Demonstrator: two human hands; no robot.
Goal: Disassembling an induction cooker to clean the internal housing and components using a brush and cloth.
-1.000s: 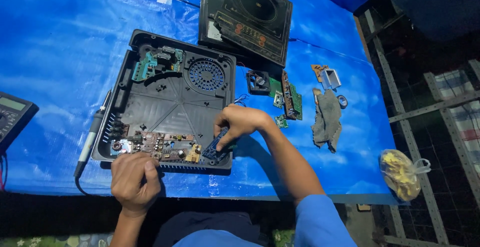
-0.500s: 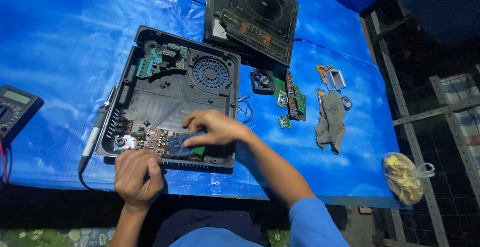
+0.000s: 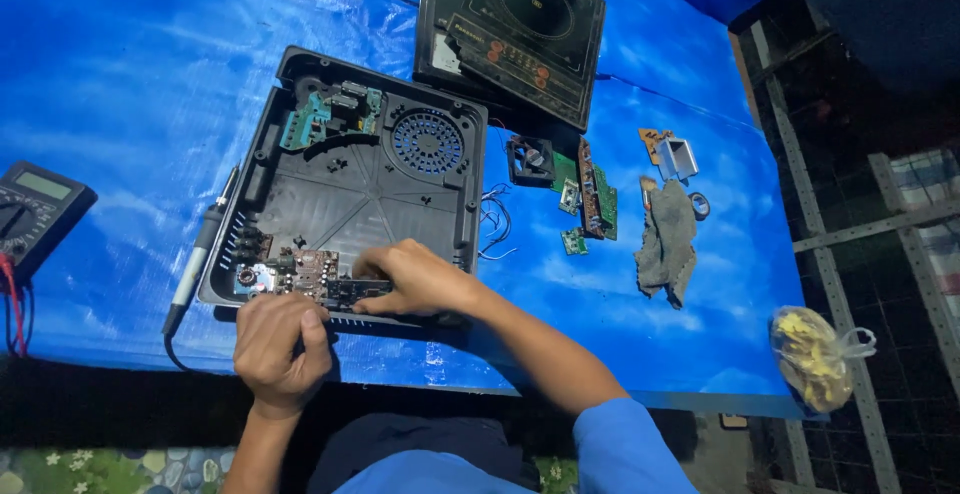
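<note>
The scene is viewed from a head-worn camera, steeply downward. The open black casing (image 3: 355,189) is framed centrally, fairly near.

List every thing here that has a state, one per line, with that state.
Cooker base: open, cover off.
Glass top panel: detached, lying apart.
Circuit board: inside base, pressed by right hand.
Left hand: gripping base's edge.
Plastic bag: knotted shut.

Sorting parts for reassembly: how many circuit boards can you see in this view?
About 5: one under the right hand at the case's near edge, one teal board in its far corner, roughly three green boards loose on the blue sheet. Some may be hidden.
</note>
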